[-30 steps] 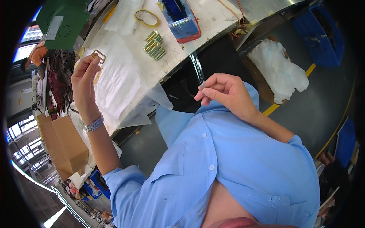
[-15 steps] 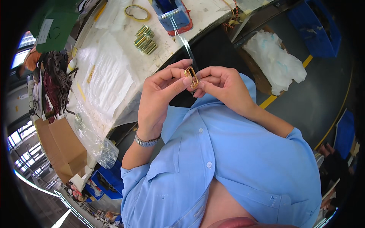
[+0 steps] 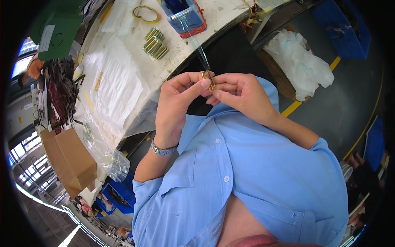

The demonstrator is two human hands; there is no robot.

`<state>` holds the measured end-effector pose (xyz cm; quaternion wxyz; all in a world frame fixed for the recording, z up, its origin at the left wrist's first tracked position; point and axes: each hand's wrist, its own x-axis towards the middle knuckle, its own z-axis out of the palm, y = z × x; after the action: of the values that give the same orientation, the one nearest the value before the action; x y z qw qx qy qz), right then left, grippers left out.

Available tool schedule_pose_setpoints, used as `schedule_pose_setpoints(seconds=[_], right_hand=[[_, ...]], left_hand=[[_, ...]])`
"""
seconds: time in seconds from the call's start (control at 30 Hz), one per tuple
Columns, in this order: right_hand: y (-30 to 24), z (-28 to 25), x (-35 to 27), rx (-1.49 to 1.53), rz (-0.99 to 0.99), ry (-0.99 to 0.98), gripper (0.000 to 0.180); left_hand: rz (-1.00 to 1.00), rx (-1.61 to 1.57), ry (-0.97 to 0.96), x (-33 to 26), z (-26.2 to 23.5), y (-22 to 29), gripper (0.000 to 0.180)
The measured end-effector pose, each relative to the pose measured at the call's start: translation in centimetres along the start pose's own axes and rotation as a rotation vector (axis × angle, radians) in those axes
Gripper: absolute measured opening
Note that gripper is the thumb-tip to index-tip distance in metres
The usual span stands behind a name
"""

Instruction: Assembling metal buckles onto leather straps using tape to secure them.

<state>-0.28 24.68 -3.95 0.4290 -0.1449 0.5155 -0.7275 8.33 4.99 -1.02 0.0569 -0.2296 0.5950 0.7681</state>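
Note:
Pinched between the fingertips of both hands is a gold-coloured rectangular metal buckle [image 3: 209, 80], held in front of my chest. My left hand [image 3: 177, 101] grips its left side with thumb and fingers, and my right hand [image 3: 240, 92] closes on its right, lower side. A strip of clear tape [image 3: 199, 48] runs taut from the blue tape dispenser [image 3: 184, 20] on the bench down to the buckle. Whether the tape is wrapped around the buckle is too small to tell. Bundled gold buckles [image 3: 155, 43] lie on the bench left of the dispenser.
A roll of yellowish tape [image 3: 146, 14] and thin white packing sheets [image 3: 119, 80] lie on the pale bench [image 3: 175, 55]. A cardboard box [image 3: 68, 158] stands at the left. To the right, a white plastic bag [image 3: 298, 64] fills another box, near a blue crate [image 3: 343, 31].
The buckle has turned in my fingers, showing a narrower side. My left hand and wrist have shifted slightly to the right, and the tape strip now meets the buckle's upper end.

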Motion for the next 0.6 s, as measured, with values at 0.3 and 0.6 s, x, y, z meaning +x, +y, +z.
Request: schedule_pose_setpoints(seconds=[0.3,0.6], right_hand=[[1.1,-0.6,1.2,-0.044,0.031,0.030,0.032],[0.9,-1.6,1.2,0.216,0.185,-0.058,0.036]], left_hand=[[0.097,-0.021,0.083,0.9,0.9,-1.5,0.023],[0.019,0.003,0.027,1.5,0.2,-0.7,0.040]])
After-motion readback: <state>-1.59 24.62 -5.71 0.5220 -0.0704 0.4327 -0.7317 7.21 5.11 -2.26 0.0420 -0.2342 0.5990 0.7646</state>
